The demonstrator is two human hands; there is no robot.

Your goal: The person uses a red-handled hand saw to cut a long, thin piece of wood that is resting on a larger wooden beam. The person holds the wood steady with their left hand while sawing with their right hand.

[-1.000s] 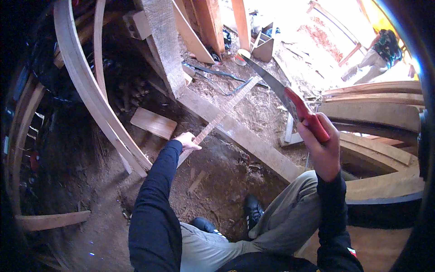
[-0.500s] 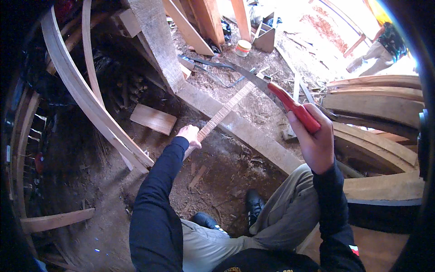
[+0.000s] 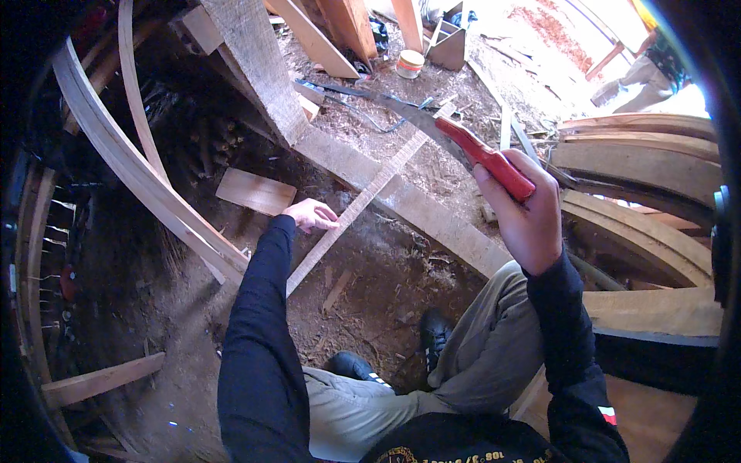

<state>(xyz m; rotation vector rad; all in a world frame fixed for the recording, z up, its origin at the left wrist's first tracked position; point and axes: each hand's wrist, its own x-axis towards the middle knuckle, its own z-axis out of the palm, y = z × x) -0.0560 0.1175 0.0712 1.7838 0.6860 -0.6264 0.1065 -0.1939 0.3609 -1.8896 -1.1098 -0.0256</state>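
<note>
A narrow wooden strip (image 3: 363, 199) lies slanting across a thick wooden beam (image 3: 440, 228) on the ground. At the strip's left edge is my left hand (image 3: 310, 215), its fingers stretched out and the fingertips touching the wood, not wrapped round it. My right hand (image 3: 529, 208) is closed round the red handle of a curved saw (image 3: 482, 154). The saw's long dark blade points away to the upper left, above the far end of the strip. Its teeth are too small to make out.
A short board (image 3: 255, 191) lies left of my left hand. Long curved timbers (image 3: 147, 162) lean at the left; more curved timbers (image 3: 641, 162) are stacked at the right. A jar (image 3: 410, 63) stands beyond the beam. Another person (image 3: 648, 73) is at the far right.
My left hand has loosened from round the strip and shifted to its left side, fingers now stretched out. My right hand and the saw have moved slightly left.
</note>
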